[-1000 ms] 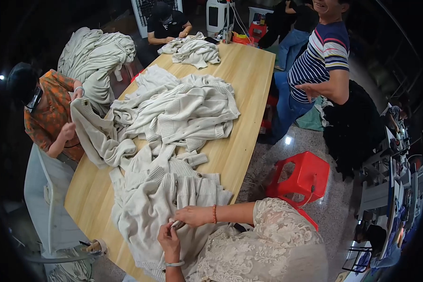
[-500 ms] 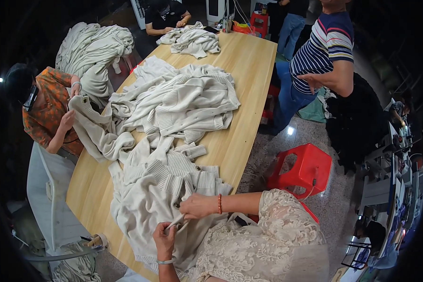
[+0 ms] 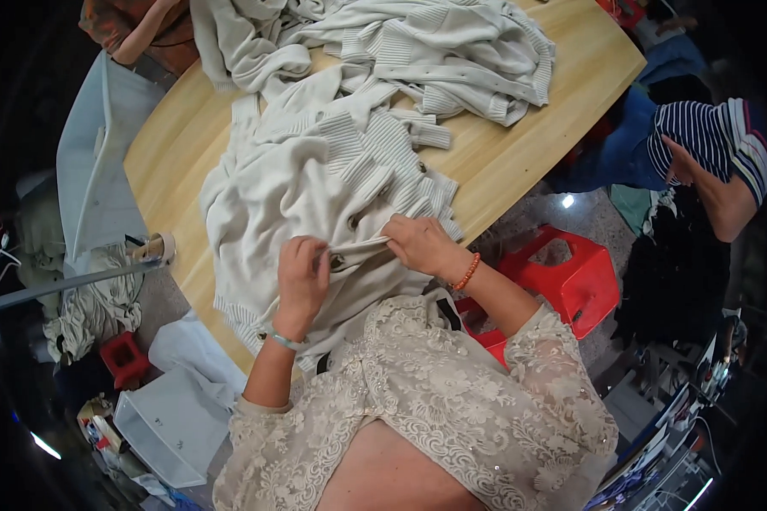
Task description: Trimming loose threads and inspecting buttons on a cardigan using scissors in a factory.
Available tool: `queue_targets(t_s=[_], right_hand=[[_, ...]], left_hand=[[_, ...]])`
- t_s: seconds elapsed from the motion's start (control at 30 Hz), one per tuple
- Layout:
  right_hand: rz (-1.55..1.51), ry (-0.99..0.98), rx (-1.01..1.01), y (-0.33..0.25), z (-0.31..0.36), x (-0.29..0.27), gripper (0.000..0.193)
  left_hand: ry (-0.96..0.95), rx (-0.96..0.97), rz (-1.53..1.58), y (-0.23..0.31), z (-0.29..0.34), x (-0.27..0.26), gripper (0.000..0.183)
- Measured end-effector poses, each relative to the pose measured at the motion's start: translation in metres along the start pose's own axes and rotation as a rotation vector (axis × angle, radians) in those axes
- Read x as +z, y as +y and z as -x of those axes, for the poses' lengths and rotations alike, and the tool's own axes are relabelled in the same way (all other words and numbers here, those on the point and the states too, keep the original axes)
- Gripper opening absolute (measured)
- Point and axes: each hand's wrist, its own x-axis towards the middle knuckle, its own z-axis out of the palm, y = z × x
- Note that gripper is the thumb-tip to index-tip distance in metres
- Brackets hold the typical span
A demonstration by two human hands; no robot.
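A cream knitted cardigan (image 3: pixel 260 192) with ribbed edges and dark buttons lies rumpled at the near end of the table, close to my body. My left hand (image 3: pixel 302 277) grips its edge, thumb and fingers closed beside a dark button (image 3: pixel 337 261). On the other side, my right hand (image 3: pixel 422 245) pinches the same strip of edge, which stretches between the two hands. Another button (image 3: pixel 353 221) shows just beyond this strip. The fabric inside my fingers is partly hidden.
More cream cardigans (image 3: pixel 452 51) are heaped farther up the wooden table (image 3: pixel 166 157). Red stools (image 3: pixel 592 294) stand at the right, near a person in a striped shirt (image 3: pixel 699 140). A white bin (image 3: pixel 85 170) is at the left. Someone in an orange patterned shirt (image 3: pixel 170 43) is beyond it.
The view has tipped down and shifted, so my torso now shows. My hands are farther apart, with the cardigan's edge stretched between them.
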Motion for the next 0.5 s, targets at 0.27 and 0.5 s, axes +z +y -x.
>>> queue_targets(t_s=[0.27, 0.5], right_hand=[[0.053, 0.058, -0.092, -0.002, -0.008, 0.014, 0.008], [-0.088, 0.139, -0.131, -0.009, -0.006, 0.026, 0.016]], left_hand=[[-0.135, 0.039, -0.141, -0.002, -0.041, 0.051, 0.014], [-0.376, -0.555, 0.692, -0.017, -0.046, 0.053, 0.01]])
